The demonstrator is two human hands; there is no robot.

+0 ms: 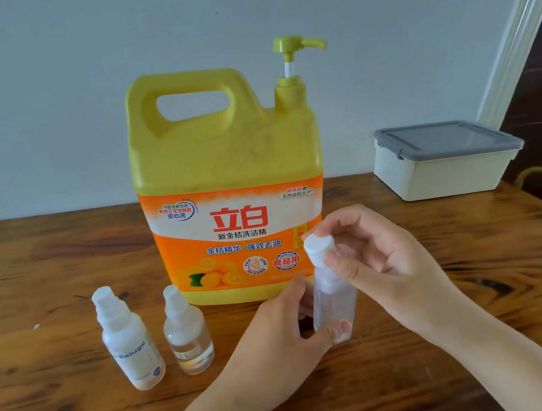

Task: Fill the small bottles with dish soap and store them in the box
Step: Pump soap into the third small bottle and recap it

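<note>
Positions are read as on a clock face centred on the soap jug (225,156), with 12 o'clock away from the person.

1. The clear bottle (334,304) stands upright at 5 o'clock, just in front of the jug. The left hand (279,335) curls round its lower body, thumb across the base, probably to stop it turning.
2. The right hand (372,254) pinches the white cap (318,249) between thumb and fingertips, a grip suited to unscrewing. The cap sits tilted on the neck.
3. The jug is rigid yellow plastic with a moulded handle and a glossy orange label. Its pump (293,47) spout points to 3 o'clock.
4. At 7 o'clock stand the labelled spray bottle (127,341) and the short spray bottle (187,337), both capped. The short one is translucent and holds some clear liquid.
5. The box (441,176) is a pale rectangular tub at 3 o'clock, well apart, and its grey lid (444,141) is on.
6. The table (47,269) is dark-grained varnished wood.
</note>
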